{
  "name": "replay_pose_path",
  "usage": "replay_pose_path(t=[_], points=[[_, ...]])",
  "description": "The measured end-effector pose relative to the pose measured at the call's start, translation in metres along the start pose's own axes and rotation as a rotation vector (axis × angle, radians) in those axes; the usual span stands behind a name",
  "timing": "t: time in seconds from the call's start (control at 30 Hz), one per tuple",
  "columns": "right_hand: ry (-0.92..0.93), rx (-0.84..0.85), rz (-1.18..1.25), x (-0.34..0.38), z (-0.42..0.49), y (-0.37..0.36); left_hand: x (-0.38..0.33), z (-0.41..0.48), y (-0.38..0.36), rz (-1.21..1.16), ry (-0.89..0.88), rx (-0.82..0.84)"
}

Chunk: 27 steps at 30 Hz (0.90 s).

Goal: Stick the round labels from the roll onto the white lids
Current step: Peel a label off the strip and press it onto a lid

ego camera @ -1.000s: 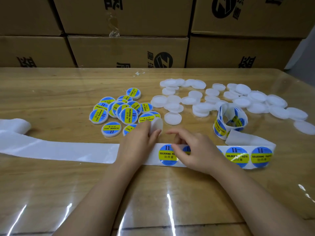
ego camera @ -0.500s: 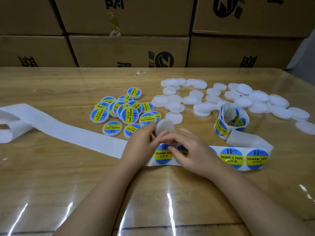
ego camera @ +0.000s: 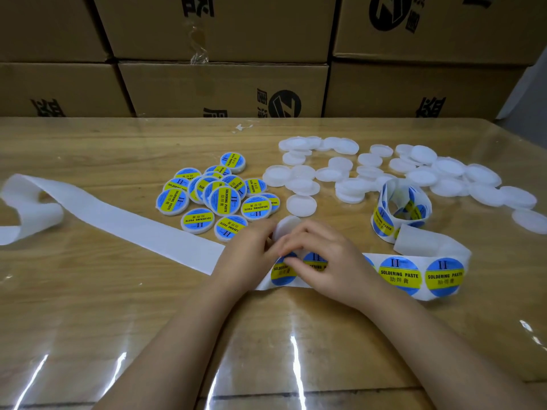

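My left hand (ego camera: 251, 255) holds a plain white lid (ego camera: 284, 226) tilted on edge just above the label strip (ego camera: 414, 275). My right hand (ego camera: 325, 258) lies over the strip with its fingertips on a round blue and yellow label (ego camera: 282, 272), next to the lid. More labels sit on the strip to the right. The label roll (ego camera: 399, 208) stands at the right. Several plain white lids (ego camera: 384, 170) are scattered behind it. Several labelled lids (ego camera: 216, 196) are piled at centre left.
The empty white backing tape (ego camera: 118, 220) trails left across the wooden table (ego camera: 88, 321) and curls at the left edge. Stacked cardboard boxes (ego camera: 222, 87) stand along the table's far side. A clear glossy sheet covers the tabletop.
The backing strip has slid left and its free end has lifted and curled. My left hand has brought the white lid down toward the strip, and my right hand has closed in beside it.
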State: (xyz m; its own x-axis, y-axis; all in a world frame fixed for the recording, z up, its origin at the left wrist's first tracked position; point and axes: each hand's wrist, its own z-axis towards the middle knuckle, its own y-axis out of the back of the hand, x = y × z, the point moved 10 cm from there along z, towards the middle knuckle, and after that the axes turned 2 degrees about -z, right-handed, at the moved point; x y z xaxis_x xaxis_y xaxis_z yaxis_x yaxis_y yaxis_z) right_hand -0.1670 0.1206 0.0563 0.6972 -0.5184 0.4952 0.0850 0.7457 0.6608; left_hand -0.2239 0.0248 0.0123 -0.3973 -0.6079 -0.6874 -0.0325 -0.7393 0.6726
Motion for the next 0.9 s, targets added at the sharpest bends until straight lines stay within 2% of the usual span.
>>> replay_pose_path(t=[0.3, 0.57, 0.7, 0.9], points=[[-0.254, -0.05, 0.26, -0.028, -0.001, 0.003, 0.003, 0.002, 0.01, 0.012, 0.029, -0.109], [-0.523, -0.196, 0.594, -0.064, -0.007, 0.01, 0.007, 0.003, 0.01, 0.007, 0.061, -0.096], [-0.641, -0.255, 0.679, -0.08, -0.013, 0.012, 0.013, 0.001, 0.017, 0.002, 0.126, -0.157], [-0.705, -0.301, 0.929, -0.086, -0.017, 0.009, 0.024, -0.017, 0.037, 0.123, 0.21, -0.243]])
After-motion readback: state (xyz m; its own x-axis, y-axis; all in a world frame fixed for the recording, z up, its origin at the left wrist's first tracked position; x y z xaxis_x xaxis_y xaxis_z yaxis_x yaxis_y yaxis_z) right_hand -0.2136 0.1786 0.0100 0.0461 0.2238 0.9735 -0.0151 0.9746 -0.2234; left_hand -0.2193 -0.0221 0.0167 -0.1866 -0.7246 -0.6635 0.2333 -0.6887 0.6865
